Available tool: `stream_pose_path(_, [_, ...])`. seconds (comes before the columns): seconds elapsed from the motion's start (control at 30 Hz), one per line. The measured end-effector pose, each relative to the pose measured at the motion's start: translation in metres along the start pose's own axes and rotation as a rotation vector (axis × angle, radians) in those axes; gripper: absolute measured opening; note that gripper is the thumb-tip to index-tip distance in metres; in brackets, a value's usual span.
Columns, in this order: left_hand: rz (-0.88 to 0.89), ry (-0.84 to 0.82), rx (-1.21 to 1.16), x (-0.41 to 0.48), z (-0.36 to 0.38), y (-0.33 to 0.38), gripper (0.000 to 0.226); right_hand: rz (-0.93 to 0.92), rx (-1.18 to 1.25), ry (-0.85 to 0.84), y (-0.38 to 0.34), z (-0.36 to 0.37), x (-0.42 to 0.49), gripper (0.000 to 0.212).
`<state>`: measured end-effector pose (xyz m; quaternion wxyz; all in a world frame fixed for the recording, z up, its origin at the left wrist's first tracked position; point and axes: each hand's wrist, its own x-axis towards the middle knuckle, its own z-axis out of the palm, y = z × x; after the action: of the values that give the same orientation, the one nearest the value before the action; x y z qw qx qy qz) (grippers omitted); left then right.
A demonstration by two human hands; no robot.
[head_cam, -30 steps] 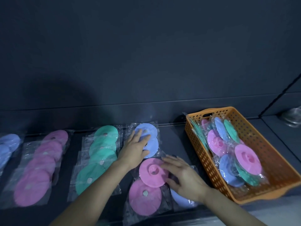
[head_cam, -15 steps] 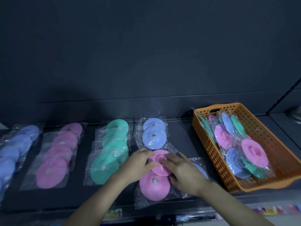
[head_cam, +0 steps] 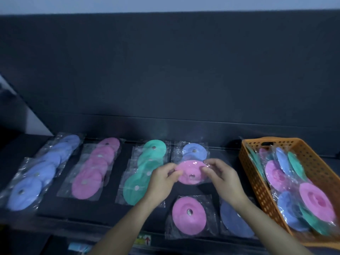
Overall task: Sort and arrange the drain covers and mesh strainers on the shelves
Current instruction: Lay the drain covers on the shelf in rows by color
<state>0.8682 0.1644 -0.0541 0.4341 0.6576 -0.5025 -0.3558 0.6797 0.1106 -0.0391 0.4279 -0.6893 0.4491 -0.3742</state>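
A pink drain cover [head_cam: 191, 172] in a clear bag is held just above the dark shelf [head_cam: 226, 162]. My left hand [head_cam: 161, 179] pinches its left edge and my right hand [head_cam: 222, 175] pinches its right edge. Behind it lie blue covers [head_cam: 195, 150]. Below it, a second pink cover [head_cam: 189, 213] lies flat near the front edge, with a blue cover [head_cam: 233, 218] to its right, partly under my right forearm. Rows of bagged covers run leftward: green [head_cam: 145, 170], pink [head_cam: 95, 170] and blue [head_cam: 38, 175].
An orange perforated basket [head_cam: 257, 172] stands at the right end of the shelf, holding several mixed pink, blue and green bagged covers. A dark back panel [head_cam: 165, 70] rises behind the shelf. Price labels [head_cam: 143, 240] show on the shelf's front edge.
Both hands have lifted the upper pink cover off the shelf and away from the lower pink one. The view has pulled back and swung left, showing more of the blue row.
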Motion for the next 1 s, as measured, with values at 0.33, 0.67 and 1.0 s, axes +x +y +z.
stream_pose_path(0.33, [-0.234,0.241,-0.242,-0.017,-0.029,-0.006,0.027,0.249,0.324,-0.086,-0.006,0.024,0.023,0.013])
stream_pose_path(0.67, [-0.280,0.372,-0.412,-0.039,-0.058,-0.025,0.027,0.239,0.380,-0.185,-0.018,0.064,0.026,0.018])
stream_pose_path(1.0, [-0.257,0.434,-0.110,-0.051,-0.144,-0.070,0.031,0.237,0.136,-0.201,-0.035,0.153,0.021,0.021])
